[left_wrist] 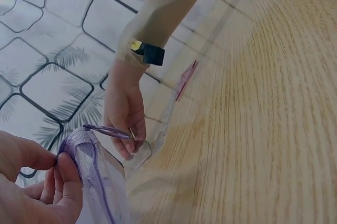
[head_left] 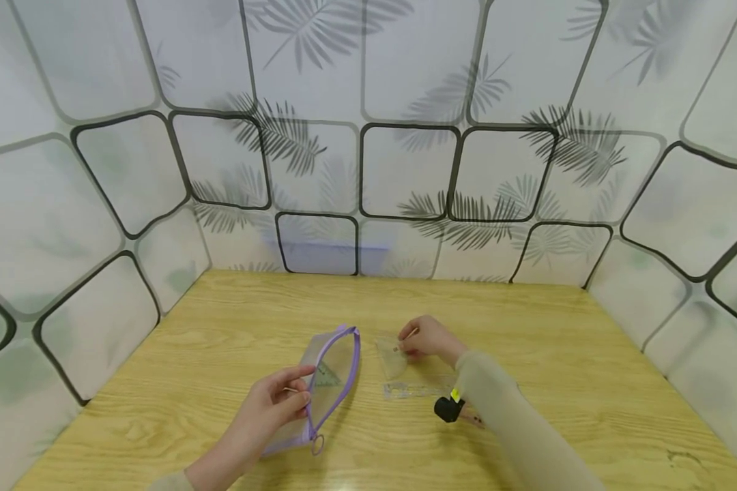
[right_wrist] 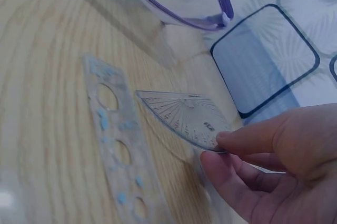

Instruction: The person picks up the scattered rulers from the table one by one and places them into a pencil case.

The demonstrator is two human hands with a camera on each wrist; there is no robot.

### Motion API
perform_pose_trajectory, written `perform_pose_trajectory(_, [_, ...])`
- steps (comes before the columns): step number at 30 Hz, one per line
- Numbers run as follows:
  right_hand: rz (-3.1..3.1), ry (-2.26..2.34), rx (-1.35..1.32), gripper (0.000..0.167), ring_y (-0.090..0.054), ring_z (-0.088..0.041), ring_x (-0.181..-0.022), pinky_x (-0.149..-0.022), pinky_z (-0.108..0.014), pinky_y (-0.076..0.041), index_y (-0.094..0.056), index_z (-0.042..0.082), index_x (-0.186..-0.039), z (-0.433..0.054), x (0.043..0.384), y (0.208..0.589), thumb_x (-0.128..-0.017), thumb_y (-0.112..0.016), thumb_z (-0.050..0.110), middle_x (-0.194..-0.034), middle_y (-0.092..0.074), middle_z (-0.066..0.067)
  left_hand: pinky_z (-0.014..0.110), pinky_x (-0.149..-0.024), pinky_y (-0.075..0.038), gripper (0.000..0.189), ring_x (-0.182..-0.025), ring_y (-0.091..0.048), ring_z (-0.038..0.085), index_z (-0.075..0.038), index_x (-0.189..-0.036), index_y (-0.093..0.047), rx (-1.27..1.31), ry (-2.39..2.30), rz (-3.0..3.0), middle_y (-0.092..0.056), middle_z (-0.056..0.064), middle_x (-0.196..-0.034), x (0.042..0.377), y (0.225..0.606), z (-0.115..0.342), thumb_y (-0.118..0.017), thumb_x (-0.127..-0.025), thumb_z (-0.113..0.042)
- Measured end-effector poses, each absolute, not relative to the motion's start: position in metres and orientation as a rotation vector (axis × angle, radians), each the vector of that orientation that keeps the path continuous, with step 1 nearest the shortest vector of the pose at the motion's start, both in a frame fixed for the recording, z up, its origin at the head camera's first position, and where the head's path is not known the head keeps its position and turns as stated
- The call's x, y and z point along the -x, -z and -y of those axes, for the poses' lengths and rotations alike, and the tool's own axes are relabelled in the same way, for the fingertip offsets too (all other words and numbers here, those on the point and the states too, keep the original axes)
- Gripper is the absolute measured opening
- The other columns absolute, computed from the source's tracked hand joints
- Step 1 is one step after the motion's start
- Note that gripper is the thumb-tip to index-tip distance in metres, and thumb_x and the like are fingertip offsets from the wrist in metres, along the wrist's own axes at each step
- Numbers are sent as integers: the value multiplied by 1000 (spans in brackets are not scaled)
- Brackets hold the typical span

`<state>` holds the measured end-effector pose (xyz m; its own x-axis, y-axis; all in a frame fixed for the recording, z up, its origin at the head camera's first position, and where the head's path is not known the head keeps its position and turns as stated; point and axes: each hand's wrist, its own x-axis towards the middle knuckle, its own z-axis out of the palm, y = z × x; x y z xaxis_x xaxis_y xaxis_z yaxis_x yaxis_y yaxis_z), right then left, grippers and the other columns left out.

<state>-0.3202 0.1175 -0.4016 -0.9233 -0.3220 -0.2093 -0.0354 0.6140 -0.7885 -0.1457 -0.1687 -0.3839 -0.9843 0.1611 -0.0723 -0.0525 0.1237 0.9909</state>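
Observation:
My left hand pinches the rim of a translucent pouch with purple zip edging. Its mouth gapes toward the right, and a clear set square shows inside. A purple ring hangs from the zip's near end. To the right of the pouch, my right hand pinches a clear protractor at one corner between thumb and fingertips. The protractor is tilted beside a clear ruler with round holes and blue marks, which lies on the table.
The wooden table meets a patterned curtain at the back and sides. A small pinkish item lies under the right forearm, partly hidden. A black wrist camera sits at the right cuff.

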Motion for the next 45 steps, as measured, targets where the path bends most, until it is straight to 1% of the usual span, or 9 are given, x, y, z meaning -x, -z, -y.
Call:
perform_pose_trajectory(8, [-2494,1348,279,17,-65,-14,-66,-63,-30,-62,-66,-5,-106,-110,313,404,-90,-67,2,-90,-68,-14,22,-82,-59,52,-88,-59,10,5,-143,-44,-86,-1982,-2232,-52,2,-100,146,384,169,-60,-96,-10])
perform_pose_trajectory(13, [-2429,1434,318,21,-64,-14,-64,-64,-32,-62,-63,-8,-110,-107,307,400,-91,-64,1,-88,-68,-16,22,-82,-59,51,-88,-59,9,5,-143,-44,-80,-1985,-2230,-52,1,-100,146,384,169,-59,-96,-9])
perform_pose_trajectory(19, [-2437,1505,326,24,-66,-19,-71,-66,-36,-63,-63,-8,-114,-101,297,395,-92,-64,0,-88,-65,-14,22,-81,-59,51,-87,-60,9,6,-143,-45,-66,-1989,-2236,-53,1,-99,146,385,168,-59,-96,-8])
perform_pose_trajectory(23, [-2467,1546,328,25,-67,-25,-78,-67,-37,-63,-64,-6,-115,-98,290,391,-92,-64,1,-91,-63,-14,22,-81,-59,51,-87,-60,9,5,-142,-45,-57,-1992,-2238,-53,2,-99,146,384,168,-59,-96,-8])
perform_pose_trajectory(26, [-2455,1573,356,26,-67,-27,-81,-68,-38,-63,-63,-7,-117,-96,284,387,-92,-64,1,-93,-63,-15,22,-81,-59,51,-87,-60,9,6,-142,-46,-56,-1991,-2240,-53,2,-99,146,385,168,-60,-95,-9])
perform_pose_trajectory(33, [-2417,1584,400,28,-66,-19,-74,-72,-42,-63,-62,-7,-120,-94,272,379,-93,-63,2,-94,-63,-15,22,-80,-59,52,-87,-60,9,6,-142,-45,-53,-1997,-2232,-53,2,-100,146,386,168,-60,-95,-8])
perform_pose_trajectory(38, [-2394,1577,456,29,-68,-23,-79,-74,-44,-63,-60,-7,-121,-96,265,372,-94,-62,3,-94,-62,-15,22,-80,-59,51,-88,-60,9,6,-142,-45,-43,-1995,-2235,-54,2,-99,146,385,168,-59,-95,-8])
perform_pose_trajectory(42, [-2360,1589,451,27,-68,-22,-79,-75,-45,-63,-61,-6,-120,-96,262,367,-94,-63,2,-93,-62,-14,22,-80,-59,50,-88,-60,10,6,-142,-46,-33,-1996,-2247,-54,2,-100,146,385,167,-59,-95,-7])
perform_pose_trajectory(45, [-2308,1599,450,29,-68,-22,-78,-74,-41,-63,-60,-8,-121,-95,260,363,-93,-62,1,-93,-63,-15,22,-80,-59,50,-88,-60,9,6,-142,-45,-43,-1997,-2253,-54,3,-100,146,386,167,-59,-96,-7])
